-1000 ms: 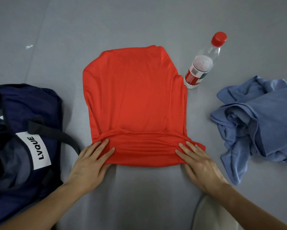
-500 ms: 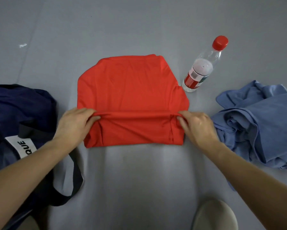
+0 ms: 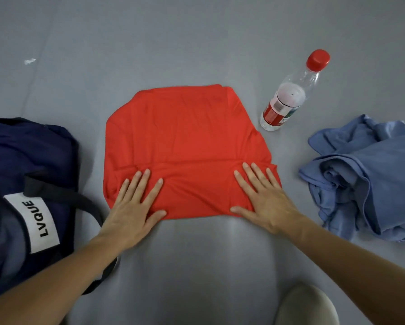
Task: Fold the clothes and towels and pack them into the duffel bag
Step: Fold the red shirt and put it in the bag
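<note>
A red garment (image 3: 182,137) lies partly folded on the grey surface in the middle, its near edge turned up into a band. My left hand (image 3: 133,205) presses flat on the band's near left corner, fingers straight and spread. My right hand (image 3: 264,198) presses flat on the near right corner in the same way. A navy duffel bag (image 3: 21,172) with a white "LVQUE" label lies at the left, its dark strap reaching toward my left wrist. A crumpled blue cloth (image 3: 370,174) lies in a heap at the right.
A clear plastic bottle (image 3: 290,95) with a red cap and red label stands just beyond the garment's far right corner. A pale rounded object (image 3: 307,306) shows at the bottom edge. A small white scrap (image 3: 29,61) lies far left.
Both hands let go of the folded edge they pinched at the garment's sides. They moved back toward me and now lie flat on the fold.
</note>
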Available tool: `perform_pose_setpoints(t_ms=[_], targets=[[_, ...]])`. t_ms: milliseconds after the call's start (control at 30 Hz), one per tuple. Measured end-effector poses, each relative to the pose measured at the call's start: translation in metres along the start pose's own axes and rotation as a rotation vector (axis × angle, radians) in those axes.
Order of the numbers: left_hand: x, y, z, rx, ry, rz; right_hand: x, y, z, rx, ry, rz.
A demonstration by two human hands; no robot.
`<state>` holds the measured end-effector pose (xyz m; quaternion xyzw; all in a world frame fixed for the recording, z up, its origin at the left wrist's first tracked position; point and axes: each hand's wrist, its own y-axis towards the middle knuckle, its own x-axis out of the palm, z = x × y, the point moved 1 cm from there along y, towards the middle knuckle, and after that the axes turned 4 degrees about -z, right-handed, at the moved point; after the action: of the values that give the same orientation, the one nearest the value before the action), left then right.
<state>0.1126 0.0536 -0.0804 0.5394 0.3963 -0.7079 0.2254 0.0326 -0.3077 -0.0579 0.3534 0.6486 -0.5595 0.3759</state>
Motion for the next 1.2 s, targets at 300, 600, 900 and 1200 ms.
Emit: perform_pose_setpoints(t_ms=[300, 600, 900, 1200], targets=[[0.024, -0.107, -0.012, 0.154, 0.007, -0.046, 0.056, -0.100, -0.040, -0.094, -0.036, 0.041], [-0.034, -0.072, -0.006, -0.025, -0.222, 0.266, 0.001, -0.079, -0.025, 0.016, 0.286, 0.380], [-0.095, 0.048, -0.040, -0.142, -0.101, 0.345, -0.066, 0.037, 0.022, 0.313, 0.291, 0.254], [-0.014, 0.037, -0.018, -0.005, 0.012, 0.009, 0.001, 0.020, -0.001, 0.013, -0.053, 0.048]])
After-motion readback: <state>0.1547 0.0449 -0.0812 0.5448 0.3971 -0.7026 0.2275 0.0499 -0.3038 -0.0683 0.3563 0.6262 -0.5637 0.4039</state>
